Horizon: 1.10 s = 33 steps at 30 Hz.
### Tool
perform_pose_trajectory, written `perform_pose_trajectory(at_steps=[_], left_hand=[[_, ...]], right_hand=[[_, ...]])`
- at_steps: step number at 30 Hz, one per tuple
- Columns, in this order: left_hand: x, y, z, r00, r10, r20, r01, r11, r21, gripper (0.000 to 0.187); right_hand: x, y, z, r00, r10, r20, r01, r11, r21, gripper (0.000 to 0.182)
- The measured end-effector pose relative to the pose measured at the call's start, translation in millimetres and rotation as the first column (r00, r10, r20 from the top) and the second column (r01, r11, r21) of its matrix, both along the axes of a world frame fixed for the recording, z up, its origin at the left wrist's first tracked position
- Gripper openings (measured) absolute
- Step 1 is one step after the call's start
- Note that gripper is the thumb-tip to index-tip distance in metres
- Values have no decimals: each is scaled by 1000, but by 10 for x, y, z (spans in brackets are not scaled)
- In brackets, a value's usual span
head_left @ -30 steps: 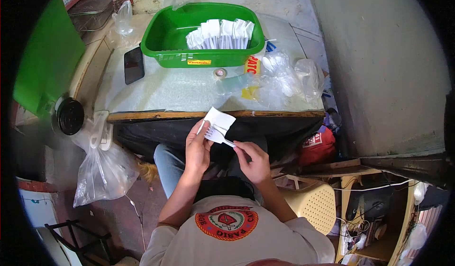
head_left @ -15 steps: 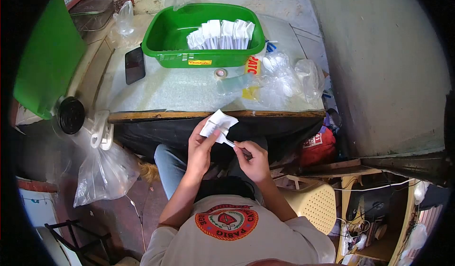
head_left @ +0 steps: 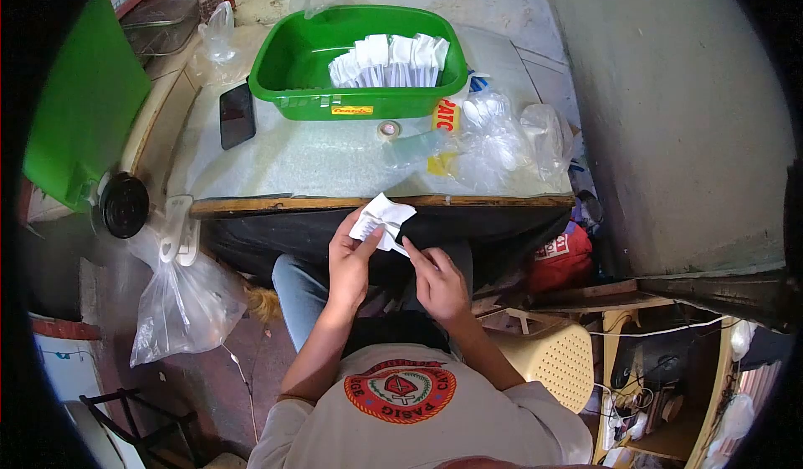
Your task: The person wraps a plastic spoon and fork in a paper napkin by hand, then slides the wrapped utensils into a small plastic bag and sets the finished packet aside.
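My left hand (head_left: 350,260) is closed on a folded white paper (head_left: 386,211), its thumb pressed across the front. The paper is above my lap, just in front of the table edge, with its top part fanned out and a narrow strip at its lower right. My right hand (head_left: 437,281) is beside that strip, index finger stretched out to the paper's right edge and the other fingers curled. Whether the thumb touches the paper is hidden. On the table ahead, a green basin (head_left: 288,105) holds several similar folded white papers (head_left: 389,59) in a row.
A phone (head_left: 237,116) lies left of the basin. In front of it is a small tape roll (head_left: 388,129). Clear plastic bags (head_left: 502,139), white spoons among them, lie on the right. A plastic bag (head_left: 188,302) hangs at the left, and a beige chair (head_left: 548,369) stands behind my right arm.
My right hand has loosened its pinch on the paper's lower strip, turned, and now points its index finger at the edge. My left hand and the paper have shifted slightly left.
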<state>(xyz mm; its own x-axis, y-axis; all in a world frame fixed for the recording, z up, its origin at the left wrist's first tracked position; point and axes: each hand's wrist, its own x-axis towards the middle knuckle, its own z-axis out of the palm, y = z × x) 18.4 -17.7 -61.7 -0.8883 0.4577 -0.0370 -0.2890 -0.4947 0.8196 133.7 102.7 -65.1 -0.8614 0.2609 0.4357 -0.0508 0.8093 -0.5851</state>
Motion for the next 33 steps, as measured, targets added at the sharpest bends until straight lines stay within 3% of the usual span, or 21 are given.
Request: perform_pose_trajectory(at_steps=[3,6,8,18,21,24,31,33], left_hand=[[4,-8,33,999,-10,34,10,1000,6,33],[5,-6,56,999,-23,40,23,1000,0,32],[0,-3,50,999,-29,40,29,1000,-7,32],[-4,-10,29,999,-45,-2,45,998,-41,34],[-2,-18,63,998,-69,-8,69,998,3,40],[-7,-50,121,992,-126,-3,126,988,87,49],[-64,-103,165,941,-338,-37,335,904,265,60],[-112,-116,128,930,-359,-80,367,904,220,58]], right_hand=[[-20,-9,-13,1000,1,-22,2,990,140,47],[-29,1,-75,1000,9,-20,-7,995,103,46],[-24,15,-93,999,32,-3,-33,999,-21,45],[-3,-19,-72,999,18,42,-17,1000,-26,33],[-15,-19,-57,998,44,53,-36,990,-134,29],[-38,-12,-31,994,86,-63,-100,959,-264,23],[33,63,4,975,221,38,-162,814,-558,22],[42,68,-4,964,261,54,-172,762,-625,23]])
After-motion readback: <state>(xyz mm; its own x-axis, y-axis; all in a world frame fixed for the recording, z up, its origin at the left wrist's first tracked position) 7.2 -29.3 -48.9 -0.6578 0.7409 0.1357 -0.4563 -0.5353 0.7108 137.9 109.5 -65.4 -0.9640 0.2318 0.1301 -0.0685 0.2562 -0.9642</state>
